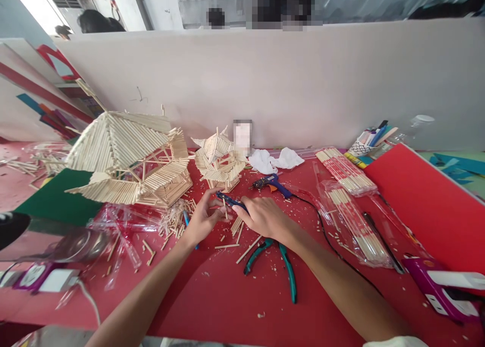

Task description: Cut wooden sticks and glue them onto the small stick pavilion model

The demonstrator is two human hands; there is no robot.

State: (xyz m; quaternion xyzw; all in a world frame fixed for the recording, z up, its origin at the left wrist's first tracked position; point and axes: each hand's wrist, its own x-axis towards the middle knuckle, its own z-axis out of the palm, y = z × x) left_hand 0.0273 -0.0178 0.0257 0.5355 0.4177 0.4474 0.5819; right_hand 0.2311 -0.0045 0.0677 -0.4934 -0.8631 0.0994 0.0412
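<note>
My left hand [204, 218] is closed, pinching a short wooden stick [226, 210] upright between thumb and fingers. In my right hand [267, 216] is a narrow dark blue tool that looks like a utility knife [234, 202]; its tip reaches across to the stick and my left fingers. Cut stick pieces [238, 228] lie just below the hands. Green-handled pliers [288, 268] rest below my right wrist, their jaws hidden under it. Behind the hands stands a small pavilion model [220, 160] made of sticks, with a larger one [129, 157] to its left.
A blue glue gun [275, 184] lies beyond my right hand, its cord trailing right. Packs of sticks [358, 220], a red board [435, 205] and a purple power strip [441, 289] are at right. Wood shavings [178, 215] and plastic wrap [127, 231] lie left. A white panel [265, 84] stands behind.
</note>
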